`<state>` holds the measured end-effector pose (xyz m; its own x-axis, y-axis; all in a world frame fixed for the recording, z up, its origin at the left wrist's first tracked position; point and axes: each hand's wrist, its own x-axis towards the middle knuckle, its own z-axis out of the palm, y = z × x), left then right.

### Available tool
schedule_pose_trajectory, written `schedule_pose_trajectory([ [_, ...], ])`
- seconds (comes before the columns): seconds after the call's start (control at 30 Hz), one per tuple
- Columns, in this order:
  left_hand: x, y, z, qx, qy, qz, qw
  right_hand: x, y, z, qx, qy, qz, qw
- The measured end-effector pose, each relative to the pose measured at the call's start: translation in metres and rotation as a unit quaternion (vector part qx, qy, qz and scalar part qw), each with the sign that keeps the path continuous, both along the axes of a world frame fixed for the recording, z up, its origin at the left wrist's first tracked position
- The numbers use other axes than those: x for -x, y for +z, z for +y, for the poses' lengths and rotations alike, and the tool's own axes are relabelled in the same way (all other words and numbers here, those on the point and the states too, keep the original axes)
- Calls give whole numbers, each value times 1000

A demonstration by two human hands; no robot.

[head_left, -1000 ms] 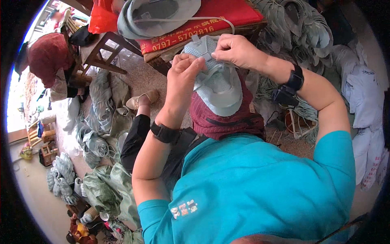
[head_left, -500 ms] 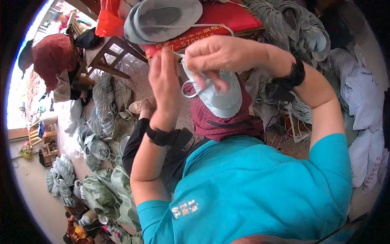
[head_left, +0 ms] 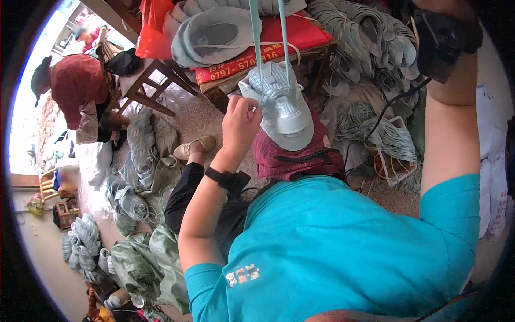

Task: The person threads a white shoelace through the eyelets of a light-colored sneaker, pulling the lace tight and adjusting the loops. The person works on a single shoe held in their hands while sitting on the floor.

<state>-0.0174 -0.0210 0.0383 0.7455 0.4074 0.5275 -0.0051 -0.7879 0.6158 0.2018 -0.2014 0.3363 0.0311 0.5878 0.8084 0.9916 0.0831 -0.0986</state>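
Note:
A pale grey-blue shoe upper (head_left: pixel 292 124) rests toe toward me on the maroon striped cloth (head_left: pixel 292 161) over my lap. Two shoelace strands (head_left: pixel 286 48) run taut from its eyelets up past the top edge of the picture. At the upper's left side, my left hand (head_left: pixel 240 121) is closed, fingertips pinched on the lace by the eyelets. My right forearm is raised at the right, a black wrist device (head_left: pixel 442 45) strapped on it; the hand itself lies beyond the top edge.
Stacked grey uppers (head_left: pixel 217 35) lie on a red printed cover (head_left: pixel 316 35) on a wooden bench ahead. Hanks of pale laces (head_left: pixel 375 129) and more uppers (head_left: pixel 370 32) fill the right. Bundles (head_left: pixel 142 139) and a green sack (head_left: pixel 137 257) lie on the floor at left.
My right hand has risen up and right out of view, and the lace strands now stretch upward. My left hand has lowered to the upper's side. The upper is more exposed.

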Motion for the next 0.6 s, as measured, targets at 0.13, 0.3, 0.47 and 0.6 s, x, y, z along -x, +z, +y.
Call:
schedule_pose_trajectory([
  [0.13, 1, -10, 1, 113, 21, -3, 993, -28, -15, -26, 6, -40, 12, 999],
  [0.3, -4, -12, -2, 116, 33, -7, 993, -52, -22, -58, 13, -99, 17, 995],
  [0.47, -10, 1, -12, 152, 31, 0, 988, -64, -15, -72, 21, -143, 3, 990],
  [0.6, -17, 34, -30, 272, -63, -65, 958, -77, -15, -39, 34, -109, -31, 993],
])
